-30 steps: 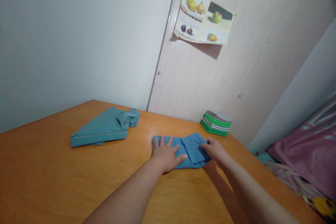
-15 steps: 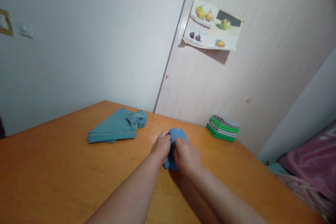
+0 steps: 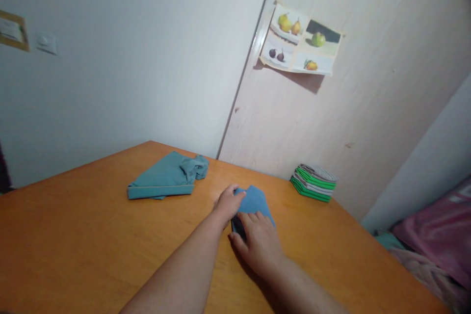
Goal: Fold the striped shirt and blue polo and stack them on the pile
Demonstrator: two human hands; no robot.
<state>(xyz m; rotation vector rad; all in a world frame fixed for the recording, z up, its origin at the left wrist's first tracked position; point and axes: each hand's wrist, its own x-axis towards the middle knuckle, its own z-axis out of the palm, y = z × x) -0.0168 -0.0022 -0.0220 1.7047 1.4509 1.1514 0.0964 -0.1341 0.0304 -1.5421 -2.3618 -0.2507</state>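
Note:
A small blue folded cloth (image 3: pixel 254 200) lies on the table between my hands, its dark inner side showing near the front left. My left hand (image 3: pixel 227 205) is closed on the cloth's left edge, thumb on top and the other fingers mostly hidden. Over the front part rests my right hand (image 3: pixel 260 240), fingertips on the blue surface and thumb spread apart to the left. What lies under the right palm is hidden.
On the orange-brown table (image 3: pixel 91 235), a teal folded garment (image 3: pixel 162 174) with a bunched end lies to the left. A stack of green and grey folded cloths (image 3: pixel 314 182) stands at the back right. Behind, the wall carries a fruit picture sheet (image 3: pixel 301 41).
The blue cloth now lies more spread out, its top flatter and wider. My right hand has gone from a closed pinch to resting on it with fingers apart. The left hand stays at the left edge.

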